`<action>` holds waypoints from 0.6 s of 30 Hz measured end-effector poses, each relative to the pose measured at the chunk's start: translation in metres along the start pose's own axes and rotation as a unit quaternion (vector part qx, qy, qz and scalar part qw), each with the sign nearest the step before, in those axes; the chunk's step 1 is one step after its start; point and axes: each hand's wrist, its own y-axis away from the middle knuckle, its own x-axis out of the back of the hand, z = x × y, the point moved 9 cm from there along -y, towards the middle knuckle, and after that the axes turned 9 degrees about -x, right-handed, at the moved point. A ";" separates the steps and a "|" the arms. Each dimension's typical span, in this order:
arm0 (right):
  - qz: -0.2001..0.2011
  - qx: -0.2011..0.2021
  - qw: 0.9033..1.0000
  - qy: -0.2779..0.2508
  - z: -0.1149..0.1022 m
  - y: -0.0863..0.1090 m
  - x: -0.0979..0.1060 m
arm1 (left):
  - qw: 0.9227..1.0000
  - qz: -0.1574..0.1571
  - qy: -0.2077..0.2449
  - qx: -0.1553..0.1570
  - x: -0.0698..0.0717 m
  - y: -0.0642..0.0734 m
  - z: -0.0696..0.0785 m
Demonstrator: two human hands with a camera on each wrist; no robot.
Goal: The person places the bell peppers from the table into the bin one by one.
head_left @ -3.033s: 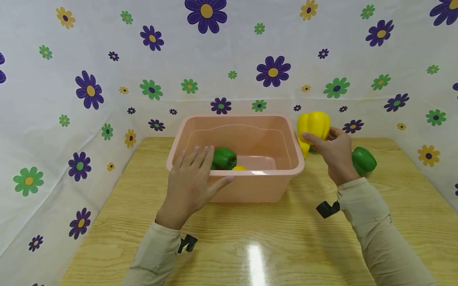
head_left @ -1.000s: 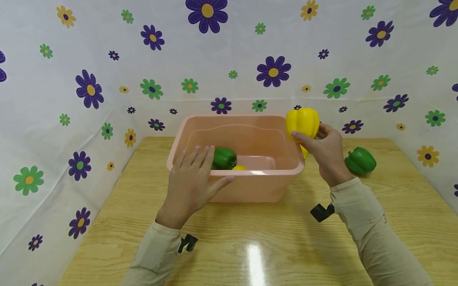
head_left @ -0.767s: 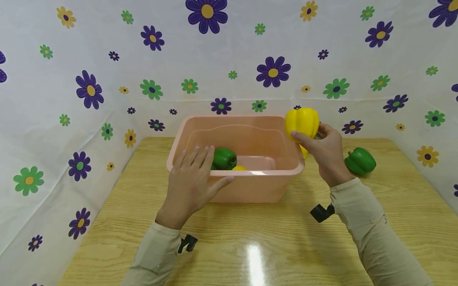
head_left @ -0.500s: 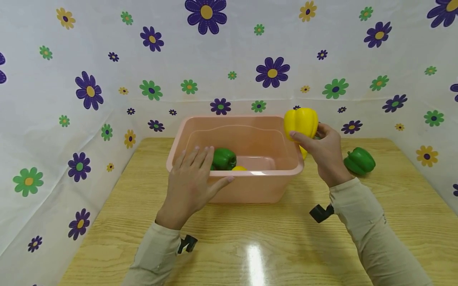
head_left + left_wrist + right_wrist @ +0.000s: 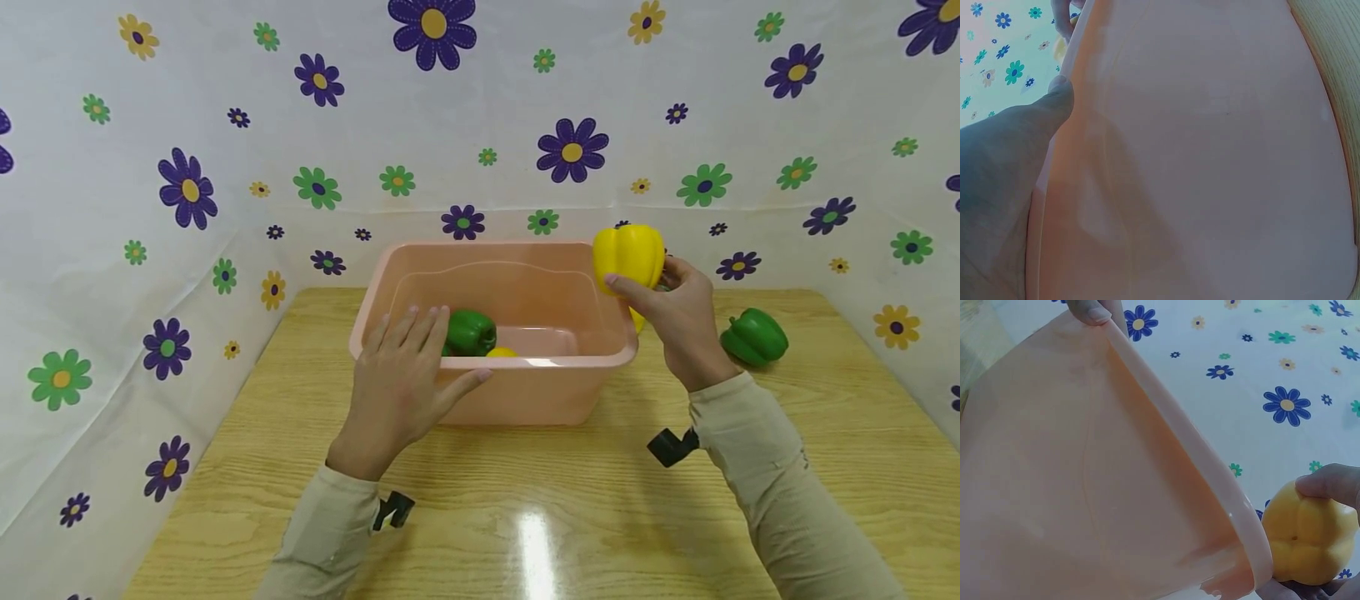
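A yellow bell pepper [image 5: 628, 257] is in my right hand [image 5: 684, 321], thumb in front and fingers behind. It is raised over the right rim of a pink plastic tub [image 5: 525, 392]; in the right wrist view the pepper [image 5: 1310, 534] shows just outside that rim. My left hand [image 5: 397, 387] lies with straight fingers over the tub's front left rim, its thumb along the edge. Inside the tub sit a green bell pepper [image 5: 471, 332] and part of a yellow one [image 5: 502, 353], the rest hidden by the front wall and the hand.
On the wooden table [image 5: 465, 533], right of the tub, lies another green bell pepper [image 5: 756, 337]. A second yellow pepper [image 5: 637, 320] is mostly hidden behind the tub's right side and my right hand. A flowered white cloth [image 5: 480, 100] stands behind and along both sides.
My right hand has moved left with the yellow pepper, from beside the tub to over its right rim, and has nearly stopped in the last second. My left hand has not moved.
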 end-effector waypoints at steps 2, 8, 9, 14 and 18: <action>-0.003 0.003 1.000 -0.003 -0.001 0.000 -0.001 | 1.000 0.000 0.000 0.000 0.000 0.000 0.000; -0.004 0.007 1.000 0.000 -0.003 0.002 -0.003 | 1.000 0.001 0.001 -0.001 0.000 0.000 0.000; -0.004 0.008 1.000 0.002 -0.003 0.002 -0.004 | 1.000 0.001 0.001 -0.001 0.000 0.000 0.000; -0.008 0.012 1.000 0.002 -0.004 0.002 -0.006 | 1.000 0.004 -0.001 -0.004 0.001 0.000 0.000; -0.010 0.016 1.000 0.000 -0.005 0.003 -0.007 | 1.000 0.008 -0.002 -0.006 0.002 0.000 0.000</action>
